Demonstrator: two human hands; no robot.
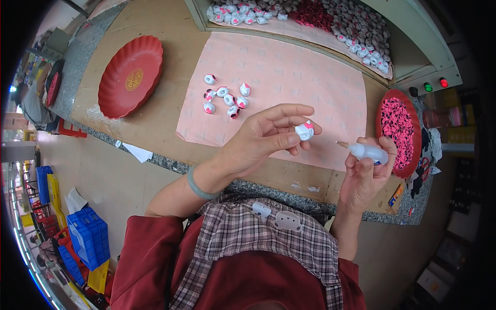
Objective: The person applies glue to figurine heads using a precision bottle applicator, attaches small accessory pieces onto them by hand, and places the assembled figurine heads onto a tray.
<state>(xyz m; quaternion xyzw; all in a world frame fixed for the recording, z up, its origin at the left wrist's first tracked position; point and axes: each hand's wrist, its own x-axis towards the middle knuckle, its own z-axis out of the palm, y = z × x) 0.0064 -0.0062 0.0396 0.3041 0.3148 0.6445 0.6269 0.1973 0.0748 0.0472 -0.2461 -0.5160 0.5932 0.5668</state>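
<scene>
left fingers [284, 142] pinched 1 white piece [305, 133] (others half-spread), right fingers [366, 168] gripped a bottle [368, 153], both raised above the table [176, 51]

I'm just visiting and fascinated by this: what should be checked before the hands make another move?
1. White piece secure: ok, pinched between the thumb and fingers of the left hand.
2. Squeeze bottle in hand: ok, gripped by the right hand.
3. Nozzle aimed: ok, directed roughly at the white piece, with a gap between them.
4. Enough liquid inside the bottle: cannot tell.
5. Liquid already on the white piece: cannot tell, too small to see.
6. Pink-and-black bits nearby: ok, probably reachable, in the red tray beside the right hand.
</scene>
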